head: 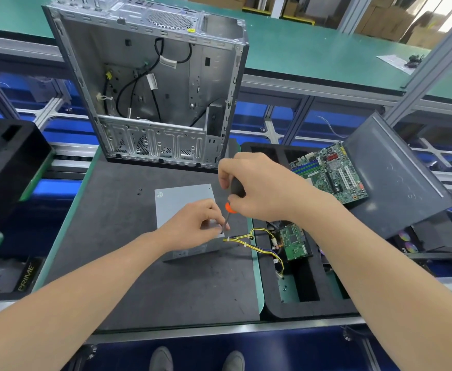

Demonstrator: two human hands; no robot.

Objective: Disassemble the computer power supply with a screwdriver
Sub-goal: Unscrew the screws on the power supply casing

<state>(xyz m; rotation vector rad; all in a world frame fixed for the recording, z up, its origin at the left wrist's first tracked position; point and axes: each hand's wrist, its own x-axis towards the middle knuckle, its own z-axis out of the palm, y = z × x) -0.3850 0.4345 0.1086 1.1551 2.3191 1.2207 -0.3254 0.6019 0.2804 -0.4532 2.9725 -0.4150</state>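
Right hand point(262, 186) is wrapping its fingers tight round the black-and-orange screwdriver point(236, 188), tip sitting at the near right corner of the grey power supply point(182, 202). Left hand point(195, 223) is pinching the shaft down low, resting on the supply's top. Supply's lying on a dark mat point(139, 277), with a gutted case point(150, 84) standing behind. A box point(26, 277) on the left is showing "PRIME".

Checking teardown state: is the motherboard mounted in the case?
No, the motherboard lies on the black tray, outside the open case.
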